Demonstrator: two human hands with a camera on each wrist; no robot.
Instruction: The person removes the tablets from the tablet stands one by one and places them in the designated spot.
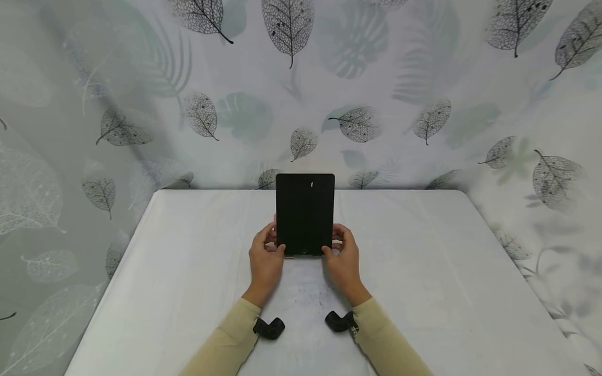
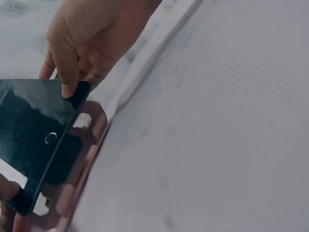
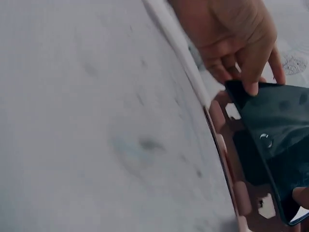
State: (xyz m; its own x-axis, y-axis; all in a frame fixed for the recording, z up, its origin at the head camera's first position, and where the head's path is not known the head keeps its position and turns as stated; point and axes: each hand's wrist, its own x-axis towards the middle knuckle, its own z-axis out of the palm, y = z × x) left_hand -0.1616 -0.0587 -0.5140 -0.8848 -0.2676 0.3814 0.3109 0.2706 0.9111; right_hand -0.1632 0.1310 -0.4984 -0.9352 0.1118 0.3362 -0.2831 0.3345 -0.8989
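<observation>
A tablet (image 1: 304, 214) with a dark screen and a round button near its bottom edge stands upright in front of me, held by both hands. My left hand (image 1: 265, 261) grips its lower left side, thumb on the front at the corner and fingers behind. At the lower right corner my right hand (image 1: 344, 261) grips it in the same way. Close under and behind the tablet's bottom edge is a pinkish stand (image 2: 96, 137) with cut-out openings and a dark patch. In the head view the tablet hides most of this stand.
A white cloth covers the table (image 1: 197, 292), whose back edge lies just behind the tablet. Leaf-patterned curtains (image 1: 301, 104) hang at the back and both sides. A black wrist camera (image 1: 269, 328) sits by the left sleeve, another black camera (image 1: 339, 321) by the right.
</observation>
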